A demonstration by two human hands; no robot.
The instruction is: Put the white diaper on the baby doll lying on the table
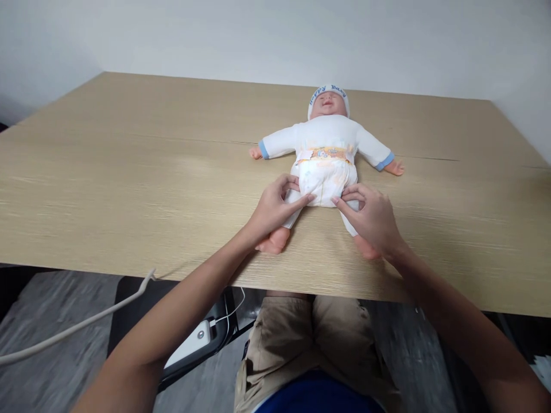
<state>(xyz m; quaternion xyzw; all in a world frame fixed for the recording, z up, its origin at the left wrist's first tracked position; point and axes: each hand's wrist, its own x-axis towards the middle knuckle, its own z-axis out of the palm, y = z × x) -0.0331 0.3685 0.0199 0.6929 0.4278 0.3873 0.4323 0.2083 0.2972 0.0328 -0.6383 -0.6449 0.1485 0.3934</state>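
On the wooden table lies a baby doll (328, 129) on its back, head toward the wall, arms spread and feet toward me. It wears a white suit with blue cuffs and a lettered cap (329, 90). Around its hips sits a white diaper (321, 180) with an orange patterned waistband. My left hand (279, 201) pinches the diaper's edge at the leg on the left, thumb on the front. At the opposite leg, my right hand (365, 212) pinches the other edge between thumb and fingers. Both hands partly cover the doll's legs.
The light wooden table (129, 189) reaches back to a pale wall (258, 40). A beige cable (86, 318) comes up to the table's front edge at the left. Below stands a white device (189, 346) with a thin white lead, on a black surface beside my legs.
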